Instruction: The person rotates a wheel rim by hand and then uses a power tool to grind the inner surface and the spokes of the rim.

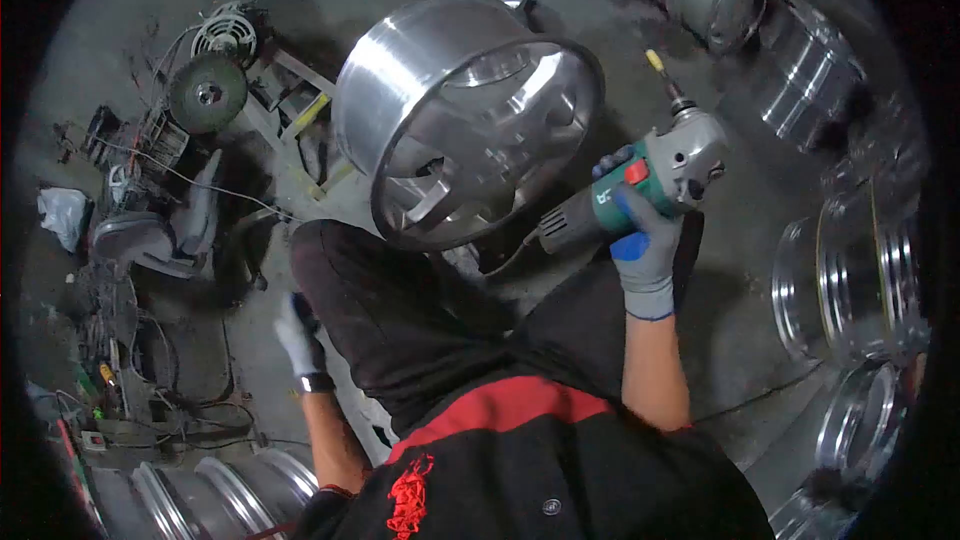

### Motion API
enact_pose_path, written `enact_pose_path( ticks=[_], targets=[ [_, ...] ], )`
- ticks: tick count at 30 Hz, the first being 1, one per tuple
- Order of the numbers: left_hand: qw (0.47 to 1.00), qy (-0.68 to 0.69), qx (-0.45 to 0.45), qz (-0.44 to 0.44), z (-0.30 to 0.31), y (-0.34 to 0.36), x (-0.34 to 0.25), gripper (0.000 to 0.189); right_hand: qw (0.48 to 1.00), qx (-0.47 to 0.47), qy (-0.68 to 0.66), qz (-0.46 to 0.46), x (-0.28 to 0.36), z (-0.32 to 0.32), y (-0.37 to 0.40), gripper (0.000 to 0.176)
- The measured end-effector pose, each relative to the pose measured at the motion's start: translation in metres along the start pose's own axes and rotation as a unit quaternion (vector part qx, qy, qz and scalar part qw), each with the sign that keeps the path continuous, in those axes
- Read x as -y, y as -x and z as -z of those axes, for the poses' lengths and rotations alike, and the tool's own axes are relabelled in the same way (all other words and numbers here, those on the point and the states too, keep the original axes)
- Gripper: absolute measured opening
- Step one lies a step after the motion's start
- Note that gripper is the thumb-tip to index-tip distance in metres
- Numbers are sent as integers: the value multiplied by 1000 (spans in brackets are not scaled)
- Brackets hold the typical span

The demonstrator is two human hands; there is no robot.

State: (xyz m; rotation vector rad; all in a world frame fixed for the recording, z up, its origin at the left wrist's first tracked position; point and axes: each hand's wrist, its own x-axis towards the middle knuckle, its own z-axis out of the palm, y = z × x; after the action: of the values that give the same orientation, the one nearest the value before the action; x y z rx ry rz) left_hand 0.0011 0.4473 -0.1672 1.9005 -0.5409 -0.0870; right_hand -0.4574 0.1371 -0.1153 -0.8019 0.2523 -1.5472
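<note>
My right hand (648, 245), in a grey and blue glove, is wrapped round the body of a green and grey power grinder (603, 205) with a red switch. The tool's silver head tilts up to the right, and a thin yellow-tipped bit (656, 64) sticks out of it, apart from the wheel. A bare metal wheel rim (400, 70) leans in front of my knees, its open side turned toward me. My left hand (298, 335), gloved, hangs low beside my left knee, away from the rim; its fingers are too dark and blurred to make out.
A bench grinder with a round disc (207, 92) stands at the left on a frame. Below it are a worn chair (150, 235) and tangled cables. More metal rims (805, 70) stand along the right side, and others (215, 490) lie at the lower left.
</note>
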Motion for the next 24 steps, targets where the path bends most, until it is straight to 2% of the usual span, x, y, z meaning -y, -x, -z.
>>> enact_pose_path(
  ticks=[1, 2, 3, 4, 5, 6, 7, 8, 9, 10, 11, 12, 13, 16, 19, 20, 21, 22, 23, 24],
  targets=[
    [998, 48, -33, -22, -2, -6, -45, 41, 1000, -9, -6, -2, -3, 9, 7, 51],
    [994, 55, -43, -82, -3, -12, -88, 43, 987, 15, 157, 31, -9, 20, 15, 56],
    [986, 64, -53, -142, -3, -17, -125, 44, 946, 43, 316, 60, -16, 32, 22, 62],
    [975, 30, -71, -207, -2, -22, -153, 39, 799, 136, 542, 220, -23, 49, 21, 62],
    [957, 1, -89, -274, -2, -25, -182, 36, 802, 127, 542, 219, -18, 39, 27, 62],
    [949, 35, -69, -304, -13, -8, -222, 37, 912, 86, 381, 127, -11, 15, 31, 60],
    [939, 68, -51, -332, -23, 11, -256, 44, 978, 45, 200, 31, -7, 3, 33, 58],
    [936, 252, 12, -247, -18, 7, -275, 54, 930, 74, 337, 130, -24, 15, 36, 59],
    [935, 251, 13, -251, -26, 13, -289, 54, 931, 72, 334, 132, -33, 18, 41, 59],
    [907, 152, 3, -392, -42, 24, -302, 49, 915, 70, 364, 159, -41, 17, 46, 60],
    [853, 49, -8, -519, -59, 37, -316, 44, 897, 68, 395, 184, -43, 16, 49, 61],
    [896, 106, -39, -430, -72, 51, -335, 39, 965, 81, 244, 46, -38, 12, 49, 83],
    [895, 107, -39, -431, -81, 55, -346, 39, 965, 80, 244, 47, -38, 8, 50, 83],
    [889, 259, 53, -374, -97, 52, -363, 39, 984, 54, 171, 6, -34, -1, 50, 76],
    [896, 226, 36, -381, -117, 66, -378, 37, 964, 51, 255, 48, -27, 0, 51, 73],
    [891, 206, 47, -403, -124, 61, -377, 35, 890, 102, 395, 206, -29, 8, 48, 71],
    [910, 184, 46, -370, -130, 59, -379, 34, 768, 148, 514, 352, -30, 13, 47, 69],
    [908, 174, 73, -374, -137, 52, -377, 33, 766, 152, 516, 352, -30, 13, 50, 69],
    [906, 165, 98, -376, -146, 42, -371, 33, 858, 121, 443, 231, -29, 12, 55, 70],
    [918, 147, 118, -348, -154, 31, -364, 33, 924, 87, 358, 104, -28, 12, 59, 71]
  ],
)
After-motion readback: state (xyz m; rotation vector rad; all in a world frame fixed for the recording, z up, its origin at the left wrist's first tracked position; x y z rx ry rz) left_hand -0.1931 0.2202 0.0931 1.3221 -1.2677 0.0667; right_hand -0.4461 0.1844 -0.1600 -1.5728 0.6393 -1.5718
